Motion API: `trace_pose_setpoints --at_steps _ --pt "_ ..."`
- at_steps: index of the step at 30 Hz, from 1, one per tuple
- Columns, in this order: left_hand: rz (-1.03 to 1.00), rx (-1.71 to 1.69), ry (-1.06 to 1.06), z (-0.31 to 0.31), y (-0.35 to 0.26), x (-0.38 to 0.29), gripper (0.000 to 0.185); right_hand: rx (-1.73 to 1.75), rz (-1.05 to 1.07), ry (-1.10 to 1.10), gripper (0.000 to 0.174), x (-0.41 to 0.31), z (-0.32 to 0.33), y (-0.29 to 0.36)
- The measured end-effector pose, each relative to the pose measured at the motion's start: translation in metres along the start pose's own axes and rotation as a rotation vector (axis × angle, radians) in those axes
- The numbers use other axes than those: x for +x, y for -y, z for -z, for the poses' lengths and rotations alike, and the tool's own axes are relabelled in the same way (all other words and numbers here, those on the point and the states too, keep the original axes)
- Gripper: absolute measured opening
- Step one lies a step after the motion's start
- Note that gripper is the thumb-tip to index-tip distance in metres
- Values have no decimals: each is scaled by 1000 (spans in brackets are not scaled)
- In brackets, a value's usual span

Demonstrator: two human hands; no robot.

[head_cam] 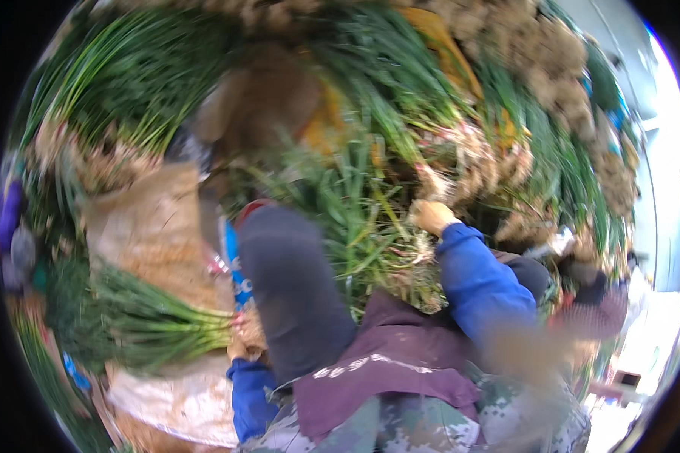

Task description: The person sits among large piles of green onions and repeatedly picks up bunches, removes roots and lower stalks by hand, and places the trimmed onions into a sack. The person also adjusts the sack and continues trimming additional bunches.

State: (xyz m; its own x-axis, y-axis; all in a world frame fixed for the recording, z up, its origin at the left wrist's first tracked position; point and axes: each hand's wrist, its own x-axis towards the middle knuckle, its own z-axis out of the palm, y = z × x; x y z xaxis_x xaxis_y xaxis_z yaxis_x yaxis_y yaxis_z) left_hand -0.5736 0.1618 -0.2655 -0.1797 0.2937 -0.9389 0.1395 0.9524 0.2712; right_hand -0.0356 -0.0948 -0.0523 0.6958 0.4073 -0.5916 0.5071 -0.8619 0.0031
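My left hand (238, 345), in a blue sleeve, is at the root end of a bundle of green onions (175, 331). The bundle's leaves point left across sacking, and its reddish bases and tan roots lie beside my left knee. On the right, my right hand (432, 217) is closed in at the roots of a green onion (432, 175) whose leaves run up and left; blur hides the exact hold. Below that hand, loose green onions (362, 243) lie between my legs.
Piled green onions (141, 73) fill the upper left, with more bundles (476, 153) at the upper right. Brown woven sacking (147, 232) lies to my left. A yellow-orange sack (447, 51) shows among the leaves. Another person (595, 306) is at the far right.
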Motion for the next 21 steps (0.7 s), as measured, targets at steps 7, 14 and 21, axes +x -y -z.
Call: trace_pose_setpoints --at_steps 7,14,21 --pt "-722 2218 -180 87 -127 1 14 344 -68 -435 27 45 36 -30" --pt "-1922 582 221 -177 -237 -409 28 896 49 -106 32 89 12 -31" --pt "-874 930 970 -403 -65 -354 24 731 -6 -469 33 36 -8 -5"
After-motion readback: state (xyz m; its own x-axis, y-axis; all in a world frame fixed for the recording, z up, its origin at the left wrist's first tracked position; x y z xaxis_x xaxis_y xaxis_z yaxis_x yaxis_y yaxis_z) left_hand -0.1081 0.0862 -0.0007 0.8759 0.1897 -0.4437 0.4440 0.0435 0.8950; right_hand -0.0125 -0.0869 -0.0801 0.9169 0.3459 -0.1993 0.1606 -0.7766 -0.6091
